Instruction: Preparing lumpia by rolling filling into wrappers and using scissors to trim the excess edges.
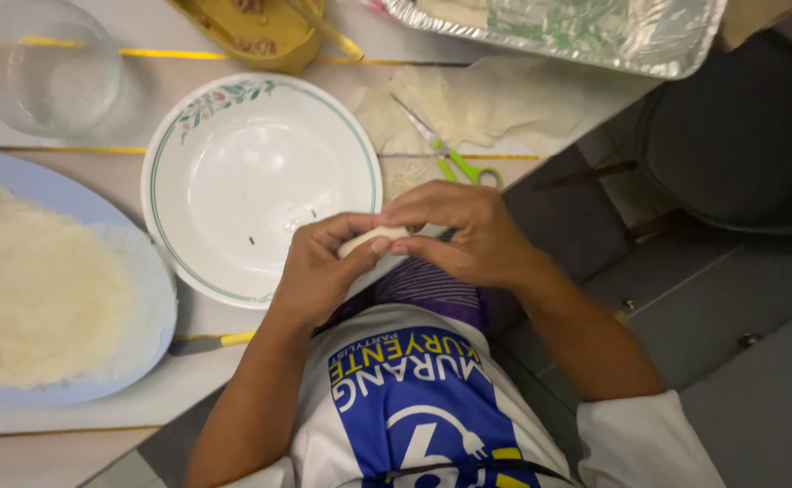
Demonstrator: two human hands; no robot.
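Observation:
Both my hands meet at the table's near edge around a small pale roll of wrapper dough [371, 239]. My left hand [322, 271] grips its lower end with thumb and fingers. My right hand [464, 233] pinches the upper end from the right. The roll sits just over the rim of an empty white plate [260, 172] with a green line and flower border. Most of the roll is hidden by my fingers.
A blue plate [70, 194] heaped with pale crumbs lies at left. A clear glass bowl [43, 63] stands at far left. Green-handled scissors [450, 154] rest on thin wrappers [477, 104]. A yellow dish [260, 32] and foil tray [595, 32] sit at the back.

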